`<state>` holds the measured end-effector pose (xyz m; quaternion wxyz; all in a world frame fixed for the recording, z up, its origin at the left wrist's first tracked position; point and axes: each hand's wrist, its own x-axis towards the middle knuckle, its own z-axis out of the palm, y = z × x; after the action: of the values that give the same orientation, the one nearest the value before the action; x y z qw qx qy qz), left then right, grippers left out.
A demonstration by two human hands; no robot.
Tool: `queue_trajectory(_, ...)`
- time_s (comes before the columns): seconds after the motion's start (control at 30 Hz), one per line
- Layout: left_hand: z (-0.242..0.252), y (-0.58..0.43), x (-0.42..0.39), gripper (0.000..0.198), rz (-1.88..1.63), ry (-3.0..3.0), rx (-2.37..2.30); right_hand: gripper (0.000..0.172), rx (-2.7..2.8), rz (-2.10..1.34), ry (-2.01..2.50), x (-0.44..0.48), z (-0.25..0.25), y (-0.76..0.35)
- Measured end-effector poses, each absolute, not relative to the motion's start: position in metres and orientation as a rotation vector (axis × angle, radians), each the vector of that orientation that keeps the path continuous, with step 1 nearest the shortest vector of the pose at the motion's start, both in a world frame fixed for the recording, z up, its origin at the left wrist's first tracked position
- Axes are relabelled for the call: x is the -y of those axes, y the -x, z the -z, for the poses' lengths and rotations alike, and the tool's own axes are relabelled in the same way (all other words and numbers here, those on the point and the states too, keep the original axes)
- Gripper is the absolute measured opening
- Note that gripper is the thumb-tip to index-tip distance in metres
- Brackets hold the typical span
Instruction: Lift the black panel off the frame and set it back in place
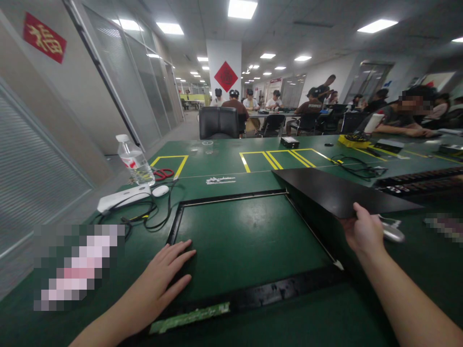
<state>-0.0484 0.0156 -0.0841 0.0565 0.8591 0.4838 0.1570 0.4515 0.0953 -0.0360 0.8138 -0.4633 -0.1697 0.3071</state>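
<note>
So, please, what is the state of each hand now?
Left hand: open, at the left side of the black rectangular frame.
Right hand: holding a flat black panel.

A clear bottle [143, 166] with a red-and-white label stands near red-handled scissors [164, 174]. A clear cup [207, 147] and a black box [290, 142] sit farther back. Beyond, a red diamond sign [226, 76] hangs on a white pillar [223, 51].

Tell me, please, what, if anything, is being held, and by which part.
The right hand grips the black panel by its near edge; the left hand is open, holding nothing visible.
</note>
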Motion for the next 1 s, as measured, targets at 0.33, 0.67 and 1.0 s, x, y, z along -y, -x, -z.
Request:
queue_trajectory(0.33,0.081,0.049,-0.015,0.05,-0.473,-2.604,-1.465,0.017,0.388,-0.649,0.984,-0.095,0.037,-0.452)
queue_trajectory(0.67,0.082,0.048,-0.015,0.05,-0.494,-2.591,-1.466,0.014,0.444,-0.685,1.014,-0.094,0.038,-0.446)
queue_trajectory(1.0,0.078,0.046,-0.015,0.048,-0.57,-2.523,-1.462,0.017,0.479,-0.769,0.954,-0.09,0.038,-0.439)
